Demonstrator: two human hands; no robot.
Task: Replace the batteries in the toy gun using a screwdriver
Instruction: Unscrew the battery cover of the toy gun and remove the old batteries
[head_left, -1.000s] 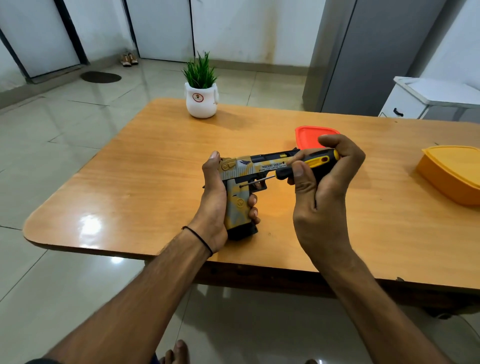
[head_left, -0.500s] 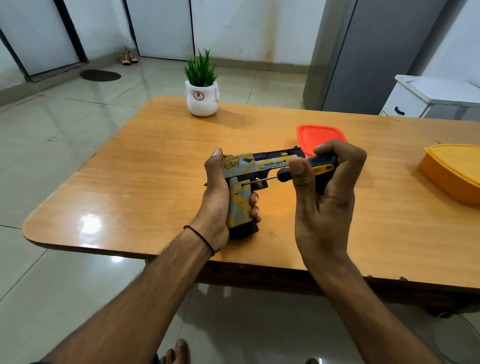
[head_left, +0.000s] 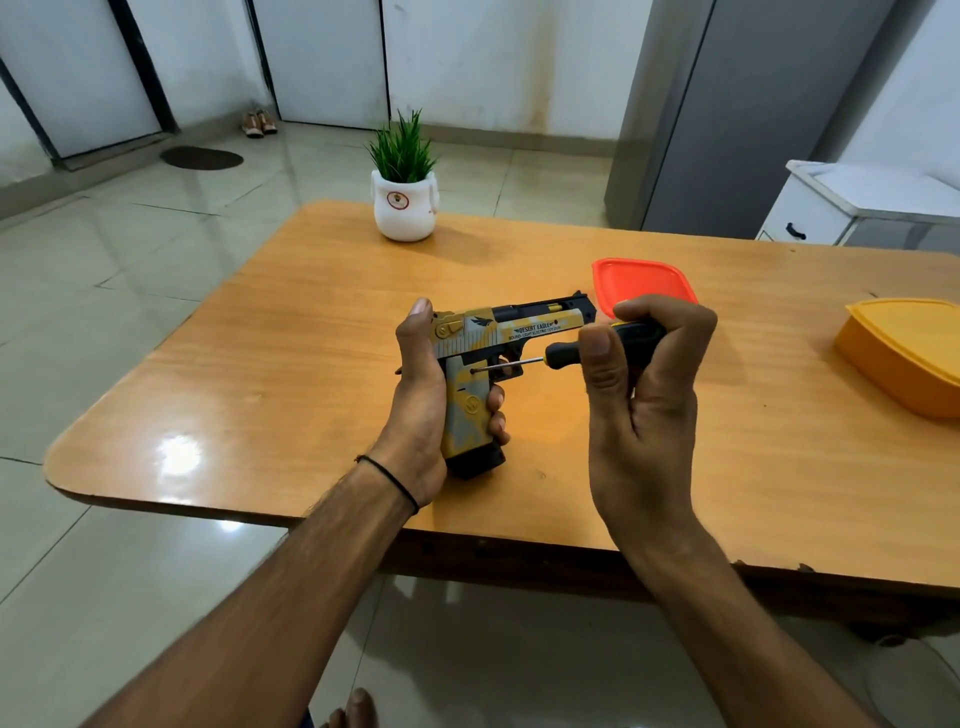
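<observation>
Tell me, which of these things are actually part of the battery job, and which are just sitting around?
In use: toy gun, held by the left hand; screwdriver, gripped by the right hand, tip against the gun's grip.

Lying about: potted plant, red lid and yellow box on the table; shoes by the far door.

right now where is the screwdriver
The screwdriver is in the right hand, head view centre, its tip on the grip of the toy gun that the left hand holds.
</observation>
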